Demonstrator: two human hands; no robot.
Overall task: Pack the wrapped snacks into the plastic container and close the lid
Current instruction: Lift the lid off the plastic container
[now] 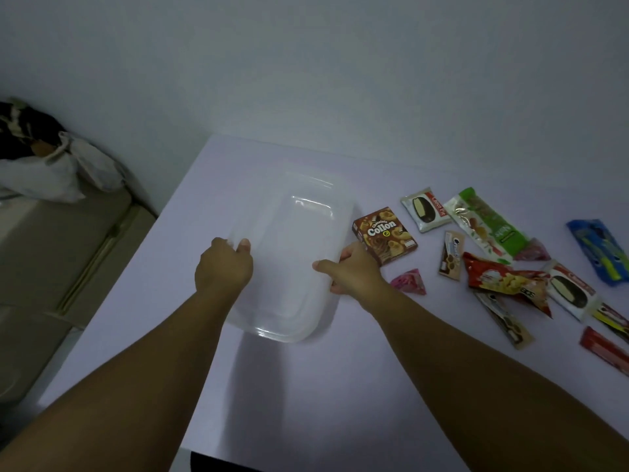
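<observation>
Hands: left hand (pixel 223 264) grips the container's left rim; right hand (pixel 352 270) grips its right rim.
Container: plastic container (pixel 289 253) sits between both hands on the white table (pixel 306 386), lid (pixel 299 233) apparently on, long axis running away from the person.
Snacks: wrapped snacks lie right of the container; Collon box (pixel 384 235) just beside it, pink triangle packet (pixel 408 281) near.
Nearer hand: right, judged best placed to fetch snacks once the lid comes off.
</observation>
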